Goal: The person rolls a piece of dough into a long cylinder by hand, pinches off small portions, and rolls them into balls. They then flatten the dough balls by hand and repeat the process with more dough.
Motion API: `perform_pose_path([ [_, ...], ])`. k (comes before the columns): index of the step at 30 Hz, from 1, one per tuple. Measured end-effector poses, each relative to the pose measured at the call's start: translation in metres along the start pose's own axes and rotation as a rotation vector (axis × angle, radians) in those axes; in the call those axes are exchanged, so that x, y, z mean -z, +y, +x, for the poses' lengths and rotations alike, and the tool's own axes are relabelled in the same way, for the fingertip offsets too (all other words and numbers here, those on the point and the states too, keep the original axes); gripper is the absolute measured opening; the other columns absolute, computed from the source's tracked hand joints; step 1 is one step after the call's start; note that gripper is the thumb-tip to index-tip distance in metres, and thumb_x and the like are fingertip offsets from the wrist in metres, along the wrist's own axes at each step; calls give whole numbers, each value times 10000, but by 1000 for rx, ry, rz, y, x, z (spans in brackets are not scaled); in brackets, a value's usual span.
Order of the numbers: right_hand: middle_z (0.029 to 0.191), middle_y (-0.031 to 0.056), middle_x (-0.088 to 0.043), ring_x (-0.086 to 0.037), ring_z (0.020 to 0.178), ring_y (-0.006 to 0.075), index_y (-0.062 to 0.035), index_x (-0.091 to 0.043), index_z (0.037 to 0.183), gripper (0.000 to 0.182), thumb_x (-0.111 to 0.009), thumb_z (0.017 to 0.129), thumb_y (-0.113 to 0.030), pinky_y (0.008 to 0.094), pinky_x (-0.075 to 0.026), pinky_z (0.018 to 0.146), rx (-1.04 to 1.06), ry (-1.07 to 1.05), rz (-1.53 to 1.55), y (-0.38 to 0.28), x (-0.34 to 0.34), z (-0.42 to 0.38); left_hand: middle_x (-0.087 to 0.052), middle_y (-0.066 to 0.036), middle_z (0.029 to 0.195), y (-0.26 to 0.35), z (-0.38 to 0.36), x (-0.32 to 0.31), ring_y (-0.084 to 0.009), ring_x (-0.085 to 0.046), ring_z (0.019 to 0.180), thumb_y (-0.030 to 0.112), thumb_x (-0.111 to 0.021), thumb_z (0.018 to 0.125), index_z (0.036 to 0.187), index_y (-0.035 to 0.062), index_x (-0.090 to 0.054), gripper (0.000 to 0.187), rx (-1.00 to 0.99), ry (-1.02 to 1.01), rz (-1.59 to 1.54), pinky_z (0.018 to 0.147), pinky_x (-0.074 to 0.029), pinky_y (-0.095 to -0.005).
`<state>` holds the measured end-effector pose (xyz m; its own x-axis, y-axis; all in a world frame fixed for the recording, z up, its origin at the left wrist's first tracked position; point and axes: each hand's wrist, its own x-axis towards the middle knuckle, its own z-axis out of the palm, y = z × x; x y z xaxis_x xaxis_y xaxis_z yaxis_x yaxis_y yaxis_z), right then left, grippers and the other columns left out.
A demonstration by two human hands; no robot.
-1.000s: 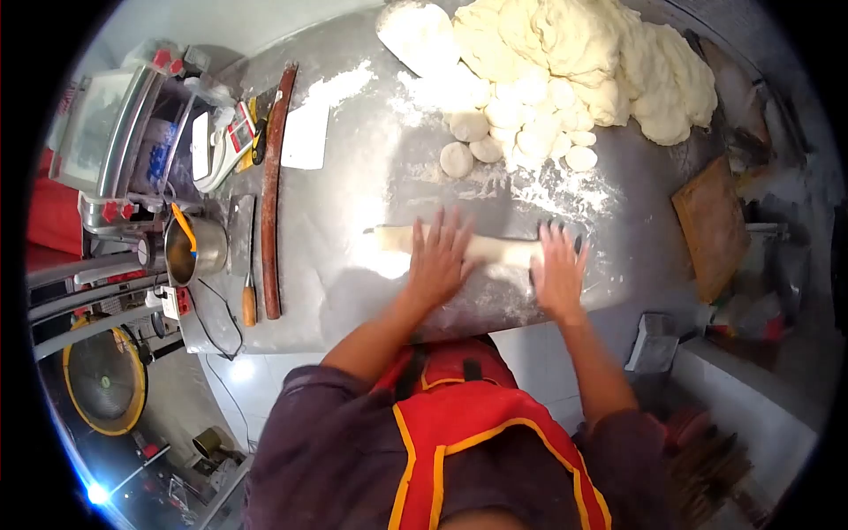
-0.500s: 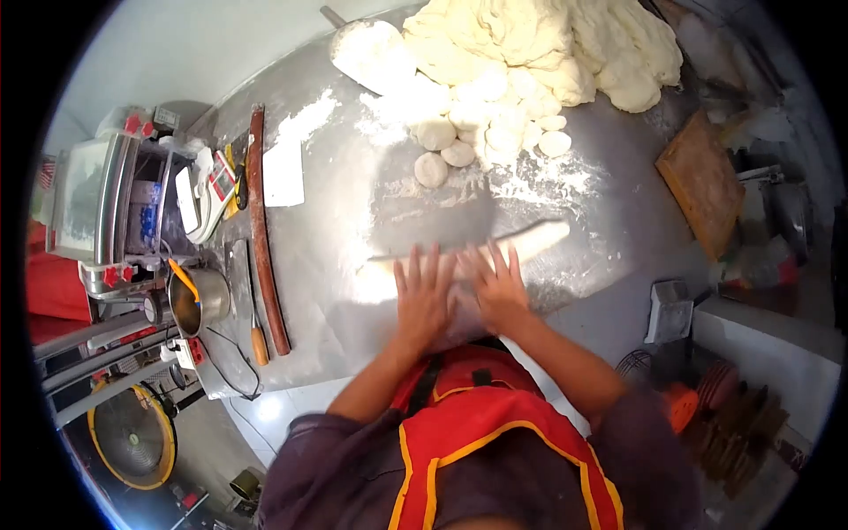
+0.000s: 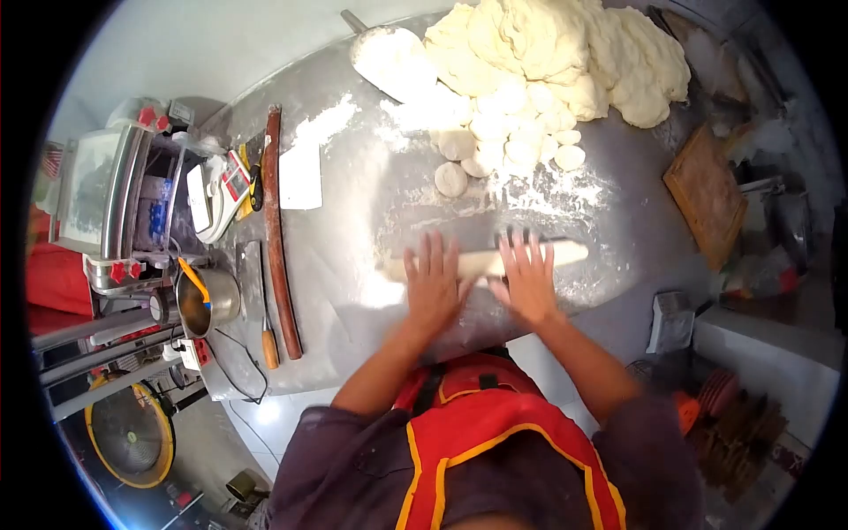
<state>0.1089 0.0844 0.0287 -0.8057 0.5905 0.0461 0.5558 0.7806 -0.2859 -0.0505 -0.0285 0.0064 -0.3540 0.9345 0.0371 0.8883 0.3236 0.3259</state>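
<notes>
A long roll of dough [image 3: 481,263] lies crosswise on the grey metal table [image 3: 340,291] in front of me. My left hand [image 3: 433,281] rests flat on its left half, fingers spread and pointing away from me. On the right half lies my right hand [image 3: 528,281], also flat with its fingers apart. The ends of the roll stick out beyond both hands. Farther off sit several small round dough pieces [image 3: 451,179], dusted with flour, in front of a big mound of dough [image 3: 539,44].
A scoop with flour [image 3: 389,62] lies at the back. To the left are a long brown rolling pin [image 3: 279,238], a wooden-handled tool [image 3: 268,340], a white scale [image 3: 212,199] and a metal pot [image 3: 208,300]. A wooden board [image 3: 705,196] leans at the right.
Both hands have moved slightly away from my body, the dough roll beneath them. The roll lies straighter across the table, its right end lower in view. The whole view has shifted a little.
</notes>
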Motion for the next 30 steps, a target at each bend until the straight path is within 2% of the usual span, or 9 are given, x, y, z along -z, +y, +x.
perform_pose_path([
  [2,1451,248,-355,-323,1358,373,-21,-367,1413,701,-662,842,-302,622,-228,1069,81,-60,45,-1,14,-34,-317,-239,1491,-1,-35,0,-416,-252,1402,414,-559,912,1446,44,-352,682,-86,-18,-51,1105,-159,-627],
  [4,1493,241,-295,-260,1381,422,-24,-326,1444,711,-611,883,-355,601,-178,1102,-170,-190,194,33,13,-4,-302,-248,1495,-8,-30,5,-427,-243,1401,408,-562,911,1437,27,-357,681,22,-56,-210,1108,-173,-611],
  [7,1518,267,-237,-212,1401,448,-16,-269,1471,717,-515,937,-425,556,-155,1132,-477,208,94,110,-19,49,-272,-261,1504,-29,6,16,-454,-216,1402,401,-559,914,1436,9,-347,686,169,14,-224,1105,-166,-617],
  [9,1516,288,-219,-190,1404,465,-19,-239,1481,724,-445,958,-474,605,-147,1116,-771,172,75,132,-25,85,-240,-270,1514,-45,29,16,-473,-181,1406,407,-545,920,1444,2,-326,698,275,47,-168,1101,-143,-634],
  [13,1517,281,-223,-156,1394,514,-50,-323,1453,698,-425,951,-524,700,-122,1071,-330,-101,-250,60,-62,85,-162,-292,1531,-74,69,17,-503,-85,1416,446,-496,936,1471,1,-264,733,441,12,-136,1094,-69,-663],
  [15,1509,261,-248,-193,1417,426,-80,-365,1436,612,-393,978,-484,632,-141,1112,-71,-555,164,16,-8,64,-130,-298,1537,-82,86,16,-508,-48,1419,467,-476,940,1482,7,-240,749,475,-1,-144,1093,-34,-669],
  [21,1325,253,-506,-451,1263,405,54,-469,1313,462,-535,938,-207,423,-333,1082,-301,43,273,56,36,13,-77,-313,1542,-51,94,-20,-497,-3,1427,521,-451,936,1488,-24,-194,817,349,-35,-8,1087,19,-681],
  [26,1344,257,-488,-454,1265,393,41,-467,1322,459,-526,944,-212,416,-343,1075,-459,78,391,79,35,-18,-176,-339,1506,58,52,-16,-482,-85,1427,519,-459,937,1458,-59,-237,809,-105,-467,-260,1130,-68,-615],
  [30,1336,252,-499,-463,1257,389,23,-481,1316,442,-523,944,-214,412,-350,1070,-440,135,345,87,41,-19,-252,-306,1491,35,101,-60,-482,-166,1408,475,-478,945,1435,-26,-307,721,-111,67,-438,1125,-129,-607],
])
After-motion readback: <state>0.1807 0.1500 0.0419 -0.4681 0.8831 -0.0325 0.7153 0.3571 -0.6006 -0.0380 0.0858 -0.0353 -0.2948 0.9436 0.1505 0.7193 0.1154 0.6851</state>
